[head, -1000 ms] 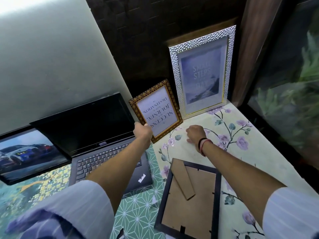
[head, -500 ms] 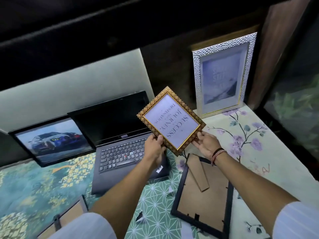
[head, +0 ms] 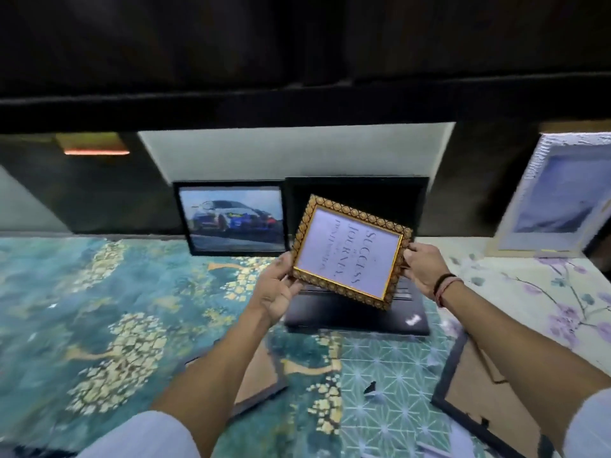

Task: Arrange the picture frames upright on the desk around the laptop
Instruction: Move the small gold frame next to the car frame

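You have the gold frame (head: 350, 256) off the worktop (head: 99, 292), your left hand (head: 276, 289) grasping its lower left edge and your right hand (head: 421, 266) pinching its right edge, tilted above the laptop (head: 357, 312). With only edge grips, it could slip onto the keyboard, or clip the car picture (head: 233, 219) standing at the back edge.

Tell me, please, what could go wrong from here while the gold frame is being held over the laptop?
1. The gold frame is tilted, held only at its edges by the left hand and right hand; a slipped grip could drop it on the laptop.
2. Setting it down left could knock the car picture standing close by.
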`<state>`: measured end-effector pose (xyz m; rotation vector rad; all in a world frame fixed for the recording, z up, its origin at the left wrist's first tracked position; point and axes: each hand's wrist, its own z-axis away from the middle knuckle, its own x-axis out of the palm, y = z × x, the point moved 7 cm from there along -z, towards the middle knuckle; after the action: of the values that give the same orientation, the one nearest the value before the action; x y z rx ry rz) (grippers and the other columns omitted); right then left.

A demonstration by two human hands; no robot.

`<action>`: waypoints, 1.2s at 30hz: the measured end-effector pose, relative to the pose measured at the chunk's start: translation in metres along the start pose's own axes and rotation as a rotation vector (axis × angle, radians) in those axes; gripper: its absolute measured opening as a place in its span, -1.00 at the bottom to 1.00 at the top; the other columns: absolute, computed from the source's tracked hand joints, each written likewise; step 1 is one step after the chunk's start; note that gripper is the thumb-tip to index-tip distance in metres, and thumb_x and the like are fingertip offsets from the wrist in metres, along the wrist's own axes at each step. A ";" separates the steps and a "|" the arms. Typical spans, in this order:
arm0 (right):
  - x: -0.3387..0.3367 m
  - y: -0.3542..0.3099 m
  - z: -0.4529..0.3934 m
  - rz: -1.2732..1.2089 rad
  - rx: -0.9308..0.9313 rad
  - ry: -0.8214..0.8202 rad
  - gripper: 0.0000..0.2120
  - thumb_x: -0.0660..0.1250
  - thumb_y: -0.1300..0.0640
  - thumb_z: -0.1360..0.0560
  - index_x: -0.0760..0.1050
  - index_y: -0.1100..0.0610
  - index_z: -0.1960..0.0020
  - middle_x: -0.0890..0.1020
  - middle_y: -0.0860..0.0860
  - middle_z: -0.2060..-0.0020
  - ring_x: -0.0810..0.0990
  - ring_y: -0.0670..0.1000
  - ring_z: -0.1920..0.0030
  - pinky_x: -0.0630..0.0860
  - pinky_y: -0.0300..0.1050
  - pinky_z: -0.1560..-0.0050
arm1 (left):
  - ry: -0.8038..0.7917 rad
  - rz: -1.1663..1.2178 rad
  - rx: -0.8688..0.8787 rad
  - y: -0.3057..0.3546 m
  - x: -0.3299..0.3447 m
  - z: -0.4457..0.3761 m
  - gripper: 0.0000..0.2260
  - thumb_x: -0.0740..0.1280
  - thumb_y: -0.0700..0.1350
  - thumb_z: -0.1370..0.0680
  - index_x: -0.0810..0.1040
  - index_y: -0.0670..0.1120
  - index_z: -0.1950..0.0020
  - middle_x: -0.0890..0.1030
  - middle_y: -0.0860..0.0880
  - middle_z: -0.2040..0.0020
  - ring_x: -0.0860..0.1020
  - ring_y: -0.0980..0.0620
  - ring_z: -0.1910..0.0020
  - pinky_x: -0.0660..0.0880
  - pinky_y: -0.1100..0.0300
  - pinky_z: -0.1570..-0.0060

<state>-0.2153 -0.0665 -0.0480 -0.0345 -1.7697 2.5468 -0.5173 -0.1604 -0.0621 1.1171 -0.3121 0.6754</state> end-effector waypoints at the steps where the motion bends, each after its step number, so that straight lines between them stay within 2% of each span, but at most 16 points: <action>1: 0.021 0.000 0.000 0.045 -0.008 -0.002 -0.75 0.11 0.38 -0.58 0.56 0.30 0.07 0.62 0.17 0.19 0.57 0.11 0.18 0.54 -0.04 0.11 | 0.031 -0.030 0.009 0.015 -0.029 0.003 -0.79 0.27 -0.16 -0.66 0.58 -0.16 -0.25 0.69 -0.11 -0.09 0.65 -0.05 -0.02 0.63 0.00 -0.06; 3: 0.080 0.001 0.005 0.144 -0.024 -0.015 -0.75 0.13 0.35 -0.59 0.58 0.31 0.09 0.62 0.17 0.20 0.55 0.08 0.20 0.46 -0.04 0.13 | 0.045 -0.158 0.006 0.043 -0.084 0.015 -0.78 0.26 -0.11 -0.67 0.60 -0.12 -0.25 0.67 -0.07 -0.04 0.62 -0.01 0.04 0.60 0.04 -0.02; 7: 0.219 -0.013 0.022 0.292 -0.085 -0.085 -0.64 0.19 0.41 -0.51 0.60 0.21 0.38 0.49 0.07 0.40 0.39 -0.02 0.41 0.26 -0.21 0.37 | 0.108 -0.303 -0.025 0.076 -0.194 0.025 -0.76 0.22 -0.27 -0.67 0.56 -0.26 -0.30 0.65 -0.13 0.00 0.62 0.04 0.20 0.62 0.09 0.16; 9: 0.284 -0.024 0.034 0.295 -0.068 -0.202 -0.69 0.23 0.38 -0.53 0.69 0.16 0.19 0.57 0.04 0.39 0.47 -0.02 0.41 0.34 -0.26 0.36 | 0.184 -0.267 -0.053 0.089 -0.240 0.025 -0.79 0.16 -0.34 -0.67 0.58 -0.23 -0.16 0.71 -0.08 0.13 0.65 0.05 0.25 0.60 0.11 0.15; 11: 0.358 -0.038 0.054 0.352 -0.029 -0.417 -0.71 0.16 0.38 -0.61 0.61 0.12 -0.07 0.65 -0.05 0.40 0.59 -0.13 0.47 0.48 -0.33 0.43 | 0.245 -0.186 -0.070 0.105 -0.282 0.022 -0.75 0.12 -0.36 -0.68 0.57 -0.18 -0.08 0.73 0.02 0.27 0.68 0.10 0.31 0.60 0.19 0.23; 14: 0.444 -0.063 0.063 0.527 -0.122 -0.576 -0.51 0.16 0.50 -0.52 0.54 0.03 -0.25 0.71 -0.09 0.30 0.68 -0.12 0.37 0.60 -0.24 0.33 | 0.319 -0.059 -0.078 0.121 -0.327 0.014 -0.75 0.13 -0.33 -0.69 0.52 -0.19 -0.27 0.72 -0.06 0.05 0.66 0.02 0.08 0.50 0.15 0.06; 16: 0.492 -0.076 0.048 0.725 -0.226 -0.529 -0.48 0.21 0.45 -0.49 0.54 -0.01 -0.30 0.70 -0.05 0.25 0.67 -0.08 0.34 0.62 -0.18 0.25 | 0.336 0.010 -0.072 0.130 -0.352 -0.001 -0.72 0.12 -0.35 -0.68 0.51 -0.20 -0.31 0.66 -0.11 -0.06 0.61 -0.05 -0.03 0.54 0.07 0.01; 21: 0.609 -0.102 0.030 1.049 -0.527 -0.529 -0.58 0.28 0.34 -0.41 0.63 -0.03 -0.15 0.71 0.04 0.11 0.62 -0.02 0.16 0.61 -0.02 0.01 | 0.330 0.250 -0.049 0.164 -0.387 -0.050 -0.80 0.08 -0.31 -0.67 0.46 -0.11 -0.03 0.43 -0.07 0.13 0.44 0.01 0.21 0.44 0.01 -0.24; 22: 0.629 -0.104 0.028 1.096 -0.570 -0.535 -0.61 0.30 0.31 -0.42 0.63 -0.03 -0.15 0.71 0.03 0.07 0.63 -0.02 0.10 0.60 -0.06 -0.04 | 0.340 0.308 -0.047 0.171 -0.392 -0.058 -0.82 0.08 -0.30 -0.66 0.45 -0.15 0.01 0.42 -0.09 0.10 0.45 -0.03 0.17 0.42 -0.01 -0.27; 24: 0.658 -0.111 0.023 1.160 -0.651 -0.520 -0.67 0.32 0.27 -0.45 0.63 0.00 -0.14 0.70 0.02 0.01 0.64 -0.01 0.00 0.57 -0.12 -0.09 | 0.332 0.385 -0.048 0.183 -0.393 -0.069 -0.79 0.09 -0.31 -0.65 0.48 -0.29 -0.18 0.46 -0.20 -0.20 0.48 -0.16 -0.25 0.27 -0.10 -0.49; 26: 0.683 -0.117 0.015 1.202 -0.719 -0.492 -0.74 0.34 0.26 -0.47 0.61 0.07 -0.12 0.68 0.05 -0.04 0.63 0.03 -0.07 0.56 -0.10 -0.14 | 0.311 0.501 -0.040 0.193 -0.394 -0.082 -0.78 0.08 -0.32 -0.63 0.46 -0.33 -0.17 0.29 -0.25 -0.54 0.25 -0.19 -0.57 0.14 -0.16 -0.56; 29: 0.706 -0.121 0.004 1.234 -0.779 -0.481 -0.79 0.38 0.25 -0.49 0.60 0.14 -0.12 0.67 0.07 -0.05 0.62 0.04 -0.09 0.53 -0.12 -0.15 | 0.319 0.594 -0.058 0.204 -0.392 -0.101 -0.77 0.09 -0.33 -0.60 0.46 -0.40 -0.13 0.03 -0.25 -0.65 0.17 -0.22 -0.61 0.04 -0.16 -0.58; 32: 0.717 -0.125 -0.006 1.240 -0.804 -0.450 -0.79 0.35 0.27 -0.52 0.61 0.15 -0.15 0.64 0.05 0.05 0.57 0.00 0.02 0.49 -0.17 -0.07 | 0.342 0.651 -0.059 0.211 -0.389 -0.113 -0.73 0.10 -0.32 -0.60 0.47 -0.45 -0.18 0.15 -0.18 -0.64 0.16 -0.19 -0.62 0.04 -0.09 -0.59; 34: 0.718 -0.126 -0.014 1.246 -0.813 -0.420 -0.76 0.30 0.30 -0.54 0.61 0.15 -0.17 0.60 0.03 0.12 0.54 -0.01 0.08 0.54 -0.10 -0.11 | 0.338 0.656 -0.089 0.216 -0.382 -0.122 -0.85 0.12 -0.32 -0.59 0.44 -0.30 0.13 0.33 -0.11 -0.53 0.31 -0.16 -0.53 0.04 -0.06 -0.58; 35: 0.718 -0.126 -0.018 1.260 -0.827 -0.406 -0.72 0.26 0.33 -0.55 0.61 0.15 -0.19 0.59 0.04 0.10 0.53 -0.01 0.07 0.55 -0.07 -0.15 | 0.356 0.643 -0.098 0.216 -0.380 -0.127 -0.83 0.13 -0.32 -0.58 0.36 -0.21 0.21 0.44 -0.04 -0.32 0.49 -0.13 -0.31 0.06 -0.04 -0.56; 36: 0.718 -0.127 -0.020 1.281 -0.843 -0.396 -0.67 0.22 0.35 -0.54 0.60 0.15 -0.23 0.59 0.08 0.03 0.54 0.02 0.03 0.54 -0.06 -0.17 | 0.381 0.624 -0.103 0.216 -0.379 -0.133 -0.81 0.14 -0.32 -0.56 0.29 -0.15 0.23 0.44 -0.02 -0.04 0.51 -0.08 0.03 0.13 -0.01 -0.52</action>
<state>-0.9292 0.0288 0.0672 -1.0385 -3.7267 1.9675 -0.9571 -0.1118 -0.1712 0.7633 -0.3638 1.3875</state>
